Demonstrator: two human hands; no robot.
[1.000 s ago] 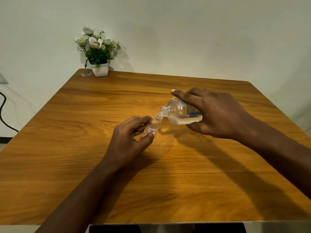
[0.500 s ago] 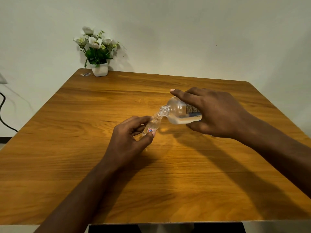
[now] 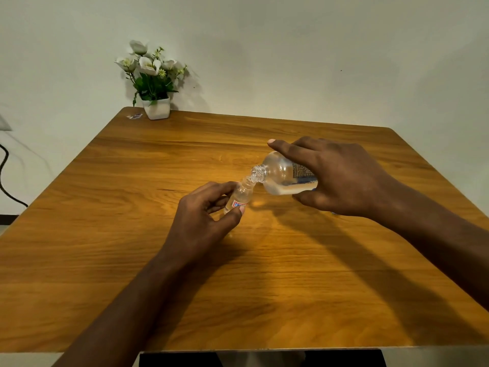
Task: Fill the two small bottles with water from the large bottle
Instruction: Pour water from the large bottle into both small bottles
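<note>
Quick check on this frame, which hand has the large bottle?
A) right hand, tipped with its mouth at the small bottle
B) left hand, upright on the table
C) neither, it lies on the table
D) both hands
A: the right hand grips the large bottle tipped over, its mouth at the neck of the small bottle, which the left hand holds.

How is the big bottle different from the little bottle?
The large bottle is much bigger than the small bottle. The large bottle lies tipped almost sideways in the right hand; the small bottle leans, mouth up, in the left hand. Both are clear, uncapped, mouths meeting.
</note>
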